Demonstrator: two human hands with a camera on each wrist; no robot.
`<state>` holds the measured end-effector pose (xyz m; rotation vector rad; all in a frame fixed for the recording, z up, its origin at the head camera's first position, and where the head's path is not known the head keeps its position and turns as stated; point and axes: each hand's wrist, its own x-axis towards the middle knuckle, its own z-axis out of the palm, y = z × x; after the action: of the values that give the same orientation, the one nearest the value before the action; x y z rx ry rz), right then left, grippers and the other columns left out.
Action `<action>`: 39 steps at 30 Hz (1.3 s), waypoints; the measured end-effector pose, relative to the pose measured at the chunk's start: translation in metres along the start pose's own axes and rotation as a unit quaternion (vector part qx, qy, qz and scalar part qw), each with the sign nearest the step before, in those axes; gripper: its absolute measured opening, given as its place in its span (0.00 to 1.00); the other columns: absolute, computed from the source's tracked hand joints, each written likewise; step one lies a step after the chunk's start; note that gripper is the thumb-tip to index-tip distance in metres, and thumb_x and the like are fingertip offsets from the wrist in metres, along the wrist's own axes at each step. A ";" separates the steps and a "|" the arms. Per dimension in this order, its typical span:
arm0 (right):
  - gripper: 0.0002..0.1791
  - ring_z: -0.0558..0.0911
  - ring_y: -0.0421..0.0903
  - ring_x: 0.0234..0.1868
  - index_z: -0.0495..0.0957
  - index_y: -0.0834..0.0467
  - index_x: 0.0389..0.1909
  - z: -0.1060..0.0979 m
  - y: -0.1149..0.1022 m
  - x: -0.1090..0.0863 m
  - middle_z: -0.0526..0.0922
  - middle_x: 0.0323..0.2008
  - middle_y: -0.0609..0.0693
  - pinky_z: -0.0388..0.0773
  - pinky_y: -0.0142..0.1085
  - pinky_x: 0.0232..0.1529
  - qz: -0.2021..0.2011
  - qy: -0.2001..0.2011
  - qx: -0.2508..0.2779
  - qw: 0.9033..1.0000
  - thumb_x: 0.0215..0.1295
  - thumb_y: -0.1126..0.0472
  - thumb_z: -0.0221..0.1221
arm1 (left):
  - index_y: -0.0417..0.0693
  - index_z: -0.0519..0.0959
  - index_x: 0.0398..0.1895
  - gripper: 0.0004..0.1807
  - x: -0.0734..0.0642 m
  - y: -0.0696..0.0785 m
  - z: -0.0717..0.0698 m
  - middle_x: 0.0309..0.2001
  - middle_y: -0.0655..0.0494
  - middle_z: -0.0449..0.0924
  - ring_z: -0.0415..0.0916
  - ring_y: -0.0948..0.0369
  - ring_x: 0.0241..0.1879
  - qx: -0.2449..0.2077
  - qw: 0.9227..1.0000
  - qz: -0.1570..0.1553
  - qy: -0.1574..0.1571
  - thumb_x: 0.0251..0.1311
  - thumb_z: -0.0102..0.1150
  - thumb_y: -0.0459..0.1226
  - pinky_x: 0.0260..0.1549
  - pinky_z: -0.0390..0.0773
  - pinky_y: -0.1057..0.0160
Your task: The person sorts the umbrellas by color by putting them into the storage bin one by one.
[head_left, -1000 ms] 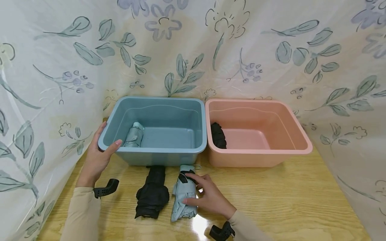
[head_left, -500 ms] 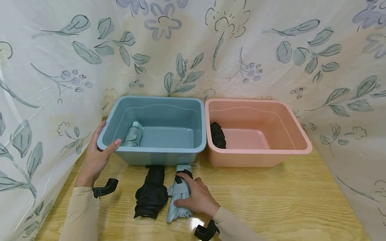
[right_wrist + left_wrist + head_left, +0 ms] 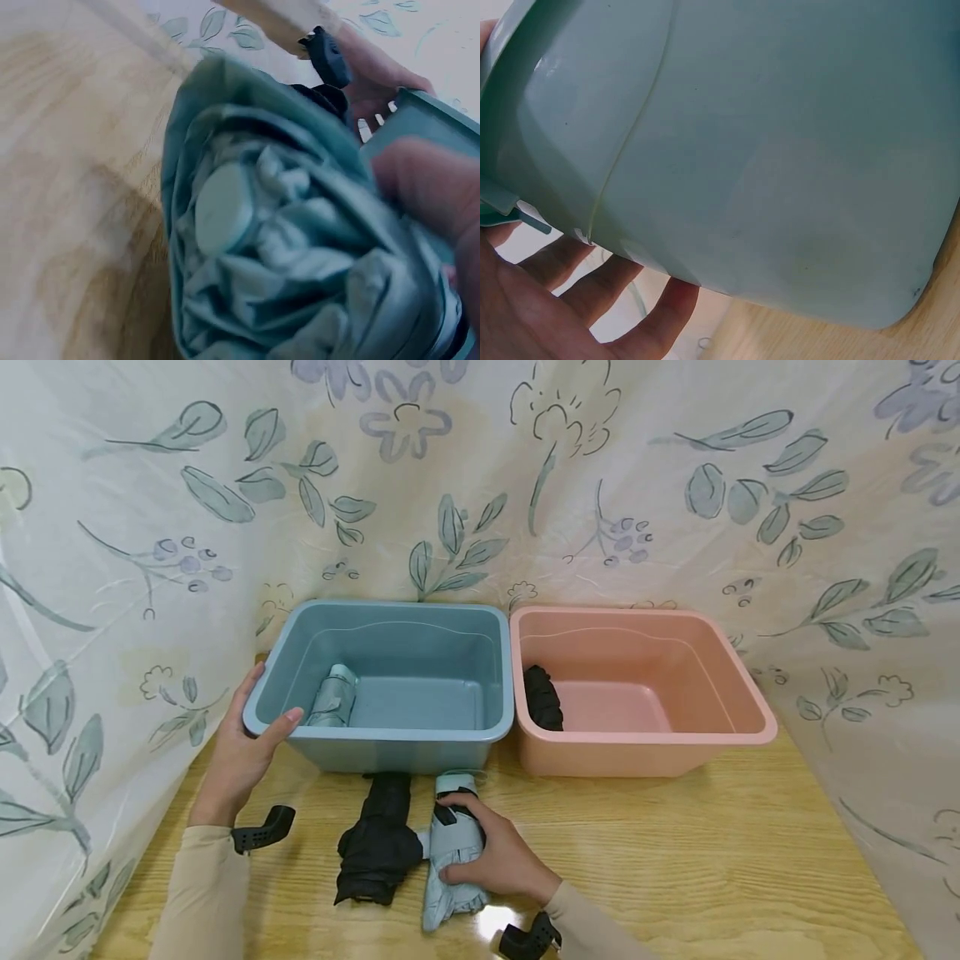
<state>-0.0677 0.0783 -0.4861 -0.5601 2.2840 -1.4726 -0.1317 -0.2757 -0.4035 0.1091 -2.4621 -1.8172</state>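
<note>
In the head view my left hand (image 3: 238,756) holds the left front corner of the blue plastic bin (image 3: 401,752), thumb over the rim. The left wrist view has its fingers (image 3: 671,311) against the bin's outer wall (image 3: 780,172). My right hand (image 3: 504,853) grips a light blue folding umbrella (image 3: 457,839) in front of that bin, thumb and fingers round its right side. Its gathered canopy end and pale round tip (image 3: 225,208) fill the right wrist view. Just left of it lies a black folding umbrella (image 3: 377,852) on the table.
A second light blue umbrella (image 3: 333,697) lies inside the blue bin at its left. The pink bin (image 3: 645,756) stands beside it on the right, with a black umbrella (image 3: 543,697) inside. Wooden table (image 3: 720,852) extends right; a flowered curtain (image 3: 570,485) hangs behind.
My right hand has moved left and closed round the light blue umbrella, which has shifted a little left and then toward me. The left hand and both bins stay put.
</note>
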 end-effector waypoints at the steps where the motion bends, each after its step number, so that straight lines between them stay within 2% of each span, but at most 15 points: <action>1: 0.45 0.75 0.45 0.60 0.67 0.40 0.72 -0.001 0.000 -0.003 0.73 0.65 0.43 0.72 0.45 0.56 -0.006 -0.005 0.016 1.000 0.53 0.52 0.76 | 0.74 0.37 0.82 0.48 0.000 0.000 0.000 0.80 0.43 0.41 0.48 0.37 0.73 0.000 1.000 0.000 0.000 0.71 0.59 0.47 0.63 0.58 0.29; 5: 0.44 0.73 0.47 0.63 0.65 0.40 0.73 -0.008 -0.005 -0.013 0.70 0.67 0.43 0.70 0.42 0.60 -0.033 -0.028 0.094 0.995 0.56 0.55 0.74 | 0.73 0.37 0.82 0.48 0.000 -0.001 -0.001 0.80 0.43 0.41 0.48 0.37 0.73 0.002 1.000 0.002 0.000 0.71 0.59 0.47 0.63 0.57 0.29; 9: 0.42 0.71 0.49 0.65 0.65 0.40 0.73 -0.015 -0.015 -0.023 0.68 0.69 0.45 0.69 0.39 0.62 -0.050 -0.044 0.159 0.985 0.59 0.59 0.73 | 0.73 0.37 0.82 0.48 0.000 0.000 -0.001 0.80 0.42 0.41 0.48 0.37 0.72 0.003 1.000 0.004 0.000 0.71 0.59 0.47 0.63 0.58 0.29; 13: 0.41 0.71 0.52 0.64 0.65 0.43 0.73 -0.020 -0.028 -0.033 0.67 0.69 0.49 0.70 0.38 0.63 -0.075 -0.050 0.201 0.975 0.61 0.62 0.72 | 0.75 0.37 0.82 0.48 -0.001 0.000 -0.001 0.80 0.42 0.41 0.48 0.37 0.72 0.002 1.000 0.004 -0.001 0.71 0.59 0.47 0.63 0.57 0.30; 17: 0.42 0.73 0.55 0.62 0.64 0.47 0.74 -0.025 -0.043 -0.040 0.68 0.68 0.53 0.73 0.40 0.61 -0.100 -0.053 0.222 0.969 0.61 0.64 0.71 | 0.75 0.37 0.82 0.48 -0.001 0.000 -0.001 0.80 0.41 0.41 0.48 0.37 0.73 -0.001 1.000 0.004 -0.001 0.71 0.60 0.47 0.63 0.57 0.29; 23: 0.45 0.75 0.55 0.59 0.62 0.49 0.75 -0.031 -0.066 -0.046 0.69 0.66 0.53 0.74 0.43 0.58 -0.130 -0.043 0.209 0.968 0.59 0.68 0.71 | 0.71 0.37 0.83 0.49 -0.001 0.000 -0.001 0.80 0.42 0.40 0.47 0.37 0.73 -0.002 1.000 0.006 -0.004 0.71 0.60 0.46 0.63 0.57 0.29; 28: 0.44 0.78 0.53 0.56 0.63 0.49 0.75 -0.036 -0.082 -0.044 0.71 0.64 0.53 0.77 0.43 0.55 -0.152 -0.028 0.178 0.972 0.59 0.69 0.71 | 0.70 0.37 0.83 0.49 0.000 0.000 -0.001 0.80 0.42 0.41 0.48 0.37 0.73 -0.003 1.000 0.008 -0.006 0.71 0.60 0.46 0.63 0.57 0.29; 33: 0.45 0.78 0.53 0.55 0.62 0.48 0.75 -0.040 -0.094 -0.036 0.70 0.64 0.51 0.78 0.44 0.54 -0.176 -0.012 0.146 0.974 0.59 0.68 0.71 | 0.73 0.37 0.82 0.48 0.000 0.000 -0.001 0.80 0.42 0.41 0.47 0.37 0.73 -0.002 1.000 0.007 -0.006 0.71 0.60 0.46 0.63 0.57 0.30; 39: 0.46 0.78 0.51 0.53 0.63 0.48 0.75 -0.046 -0.110 -0.017 0.70 0.64 0.50 0.78 0.43 0.52 -0.210 0.001 0.120 0.970 0.57 0.68 0.73 | 0.75 0.38 0.82 0.48 0.000 0.002 -0.001 0.80 0.42 0.42 0.48 0.38 0.73 -0.002 1.000 0.005 -0.007 0.71 0.59 0.47 0.63 0.58 0.31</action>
<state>-0.0616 0.0811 -0.3661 -1.0106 2.0246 -1.9076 -0.1314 -0.2762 -0.4014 0.0857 -2.4634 -1.8249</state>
